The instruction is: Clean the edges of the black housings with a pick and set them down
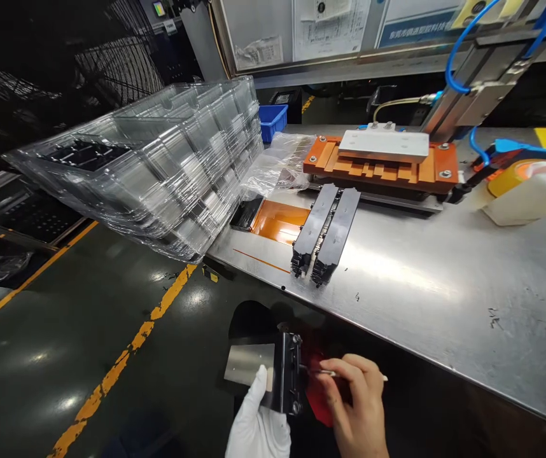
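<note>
My left hand (258, 423), in a white glove, holds a black plastic part (286, 374) with a shiny metal plate side, below the table's front edge. My right hand (356, 407), bare, pinches a thin stick-like tool (323, 373) whose tip touches the part's right side. Something red (318, 394) lies under the part. Two long black parts (325, 232) rest side by side on the steel table (420, 280), beyond my hands.
A tall leaning stack of clear plastic trays (158, 165) sits at the table's left end. An orange fixture with a white plate (382, 159) stands at the back, with blue air hoses (459, 51). A plastic bottle (525, 194) lies right. Yellow floor lines (125, 362) run left.
</note>
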Tool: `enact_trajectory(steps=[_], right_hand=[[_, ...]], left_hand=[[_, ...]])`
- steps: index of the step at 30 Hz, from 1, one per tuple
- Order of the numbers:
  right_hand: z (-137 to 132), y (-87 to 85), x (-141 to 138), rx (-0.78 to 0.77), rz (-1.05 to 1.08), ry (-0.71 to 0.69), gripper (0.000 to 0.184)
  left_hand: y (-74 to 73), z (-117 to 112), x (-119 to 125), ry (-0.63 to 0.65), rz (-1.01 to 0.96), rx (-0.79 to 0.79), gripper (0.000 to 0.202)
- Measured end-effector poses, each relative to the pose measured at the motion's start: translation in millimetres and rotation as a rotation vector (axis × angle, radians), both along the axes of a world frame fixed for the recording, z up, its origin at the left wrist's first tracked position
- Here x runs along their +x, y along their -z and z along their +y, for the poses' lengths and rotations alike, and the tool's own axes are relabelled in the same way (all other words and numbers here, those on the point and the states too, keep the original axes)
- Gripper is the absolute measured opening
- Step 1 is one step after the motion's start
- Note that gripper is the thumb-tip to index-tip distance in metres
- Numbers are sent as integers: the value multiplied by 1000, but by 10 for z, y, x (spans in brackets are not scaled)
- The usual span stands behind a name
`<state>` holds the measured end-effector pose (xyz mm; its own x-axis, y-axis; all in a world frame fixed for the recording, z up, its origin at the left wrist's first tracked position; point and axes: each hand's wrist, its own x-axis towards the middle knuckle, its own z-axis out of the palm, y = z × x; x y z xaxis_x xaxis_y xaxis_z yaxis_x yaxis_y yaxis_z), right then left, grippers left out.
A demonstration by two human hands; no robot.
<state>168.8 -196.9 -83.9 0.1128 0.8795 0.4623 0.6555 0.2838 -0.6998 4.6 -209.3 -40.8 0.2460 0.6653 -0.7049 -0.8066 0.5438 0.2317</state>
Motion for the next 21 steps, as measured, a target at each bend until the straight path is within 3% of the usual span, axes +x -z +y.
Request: enact_trajectory(steps=[2,4,7,11,14,17,21], right_hand=[[5,-34,11,-85,155,-74,22],[4,-107,4,-234,293,-268,34],[16,-221,-30,-281,260,-442,46],[63,-285,-67,-130,70,-400,48],[81,-278,-71,-125,39,-408,46],[86,-254,-71,-134,34,-429,49],[109,-227,-98,-36,-56,-367,47]], left_hand=[[-2,2,-23,2,-37,-2,29],[-10,5,-56,-4,-69,27,27],[-7,16,-86,-4,-86,83,29],[22,32,-61,-8,-136,166,32],[41,40,-42,-24,-155,145,35],[67,25,-59,-46,-107,83,35],[112,-28,-100,-85,5,74,25]])
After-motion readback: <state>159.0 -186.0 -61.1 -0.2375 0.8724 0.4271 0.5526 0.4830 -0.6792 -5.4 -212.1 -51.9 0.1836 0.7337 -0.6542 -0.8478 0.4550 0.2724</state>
